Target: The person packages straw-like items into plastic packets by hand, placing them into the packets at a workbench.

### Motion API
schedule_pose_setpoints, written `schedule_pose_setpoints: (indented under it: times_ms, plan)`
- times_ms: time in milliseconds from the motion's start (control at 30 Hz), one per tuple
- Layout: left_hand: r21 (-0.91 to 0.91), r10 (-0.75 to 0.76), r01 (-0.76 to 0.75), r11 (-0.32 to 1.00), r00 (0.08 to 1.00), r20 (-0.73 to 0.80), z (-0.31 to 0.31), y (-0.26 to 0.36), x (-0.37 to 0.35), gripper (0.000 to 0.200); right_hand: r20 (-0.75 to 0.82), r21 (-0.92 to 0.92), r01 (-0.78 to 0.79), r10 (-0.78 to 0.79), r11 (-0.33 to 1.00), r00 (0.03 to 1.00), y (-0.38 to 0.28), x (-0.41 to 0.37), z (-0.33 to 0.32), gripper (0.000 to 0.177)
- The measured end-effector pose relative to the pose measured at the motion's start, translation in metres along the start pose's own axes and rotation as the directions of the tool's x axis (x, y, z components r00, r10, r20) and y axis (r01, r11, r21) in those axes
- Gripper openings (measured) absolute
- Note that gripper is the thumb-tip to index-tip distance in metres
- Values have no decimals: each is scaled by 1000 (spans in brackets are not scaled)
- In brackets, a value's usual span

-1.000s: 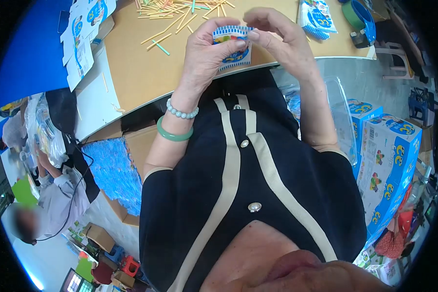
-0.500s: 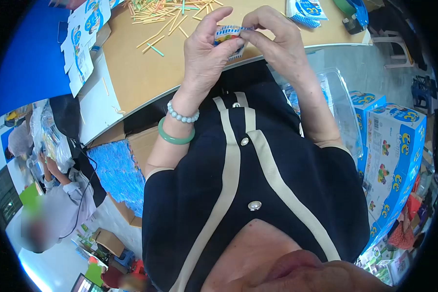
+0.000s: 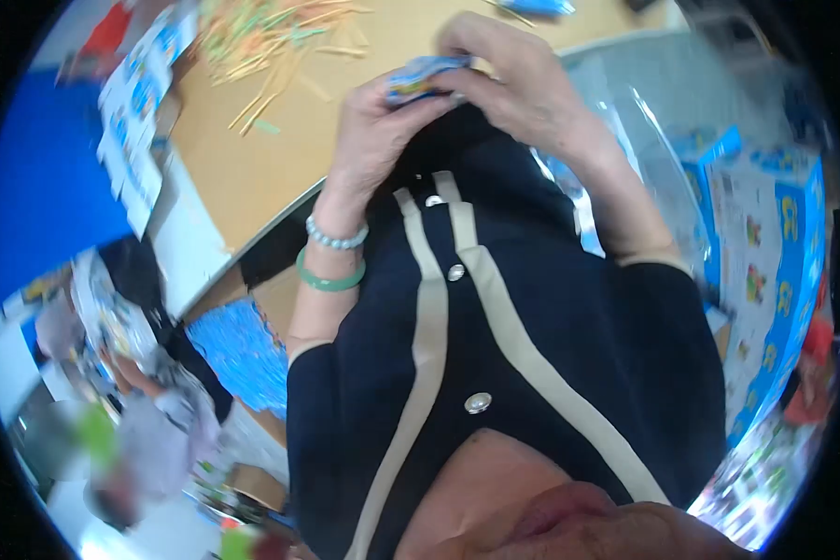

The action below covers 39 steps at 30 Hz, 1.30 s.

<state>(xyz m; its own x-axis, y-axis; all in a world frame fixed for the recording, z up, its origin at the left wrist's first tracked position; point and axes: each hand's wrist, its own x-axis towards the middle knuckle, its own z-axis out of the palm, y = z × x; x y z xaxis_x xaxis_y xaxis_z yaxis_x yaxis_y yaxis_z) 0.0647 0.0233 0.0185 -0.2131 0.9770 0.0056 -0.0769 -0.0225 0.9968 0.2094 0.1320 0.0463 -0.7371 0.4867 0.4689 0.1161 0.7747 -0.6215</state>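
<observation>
A small blue and white printed packet (image 3: 425, 77) is held up in front of my chest, just off the table's near edge. My left hand (image 3: 366, 135), with a bead bracelet and a green bangle on its wrist, pinches the packet between thumb and fingers. At the packet's right end, my right hand (image 3: 523, 84) has its thumb and forefinger closed on it. What is inside the packet cannot be made out. Beyond my left hand, a loose pile of thin yellow, orange and green sticks (image 3: 280, 37) lies on the tan tabletop (image 3: 280, 159).
Flattened printed cartons (image 3: 135, 121) lie at the table's left. Blue packets (image 3: 537, 7) sit at the far right. Beside me on the right are a clear plastic bin (image 3: 649, 140) and printed boxes (image 3: 765, 271). A carton of blue wrappers (image 3: 238, 350) and another person (image 3: 163, 420) are at left.
The view has shifted and blurred, so table items appear farther left and higher. Both hands stay on the packet, which is now tilted, and my right hand has turned slightly over it.
</observation>
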Motion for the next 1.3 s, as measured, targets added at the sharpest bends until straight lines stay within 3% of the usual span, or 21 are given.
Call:
schedule_pose_setpoints:
  times_ms: [33,100,133,233,267,367,400,433,500,567,633,733,767,867,933,1000,1067,1133,1200,1267,1300]
  plan:
    - [-11,-27,28,1000,997,72,4,1,0,19,-33,-27,-66,65,997,997,1,-7,-4,20]
    - [22,-110,109,994,993,32,11,1,-3,24,87,326,-218,200,920,976,2,-20,-12,18]
    - [18,-139,138,990,986,94,16,-5,-2,24,58,312,-266,261,912,963,6,-32,-12,18]
    - [251,-7,-15,968,996,86,30,-27,0,27,-67,306,-97,123,947,990,25,-65,-6,16]
    - [246,-18,-10,969,994,109,40,-28,4,27,-77,299,-116,145,947,986,34,-75,-12,16]
    - [511,6,-102,854,983,185,67,-19,16,28,-93,162,-104,120,981,988,72,-116,-37,26]
    - [516,-11,-89,852,982,188,69,-18,18,28,14,111,-255,255,961,967,87,-135,-55,19]
    - [429,-23,-52,902,986,166,68,-19,21,27,116,43,-392,385,919,916,105,-155,-73,13]
    - [236,-46,16,972,991,123,67,-21,27,25,90,-369,-686,759,627,645,141,-205,-69,20]
    - [257,-67,31,966,989,131,63,-19,26,25,196,-550,-675,862,492,468,181,-262,-57,26]
    - [295,-100,53,954,984,147,60,-18,23,25,345,-527,-672,854,520,389,206,-314,-32,26]
    - [323,-122,70,944,982,146,56,-18,21,23,435,-467,-721,843,512,316,213,-356,4,21]
    - [337,-128,71,939,981,149,54,-17,20,23,441,-466,-716,838,521,322,215,-365,14,21]
    - [331,-150,98,939,979,137,52,-20,20,22,167,-341,-749,820,569,547,210,-382,40,23]
    - [347,-138,104,932,987,76,47,-19,18,22,97,-370,-698,773,613,627,222,-398,51,26]
    - [380,-138,67,923,977,163,40,-19,18,19,69,-433,-715,811,549,581,227,-399,57,30]
    - [387,-94,50,921,991,97,33,-12,14,19,133,-530,-654,815,540,565,213,-362,41,30]
    - [369,-48,22,929,997,61,17,-7,16,19,177,-357,-638,720,682,671,181,-299,14,22]
    - [342,-53,103,934,987,-153,-5,-4,21,17,448,-266,-760,774,593,447,125,-193,-15,12]
    - [311,-48,125,942,968,-246,-23,-1,24,16,561,137,-783,603,607,566,72,-117,-34,10]
    - [290,-59,137,947,963,-264,-30,1,27,16,378,208,-574,477,792,794,61,-92,-34,11]
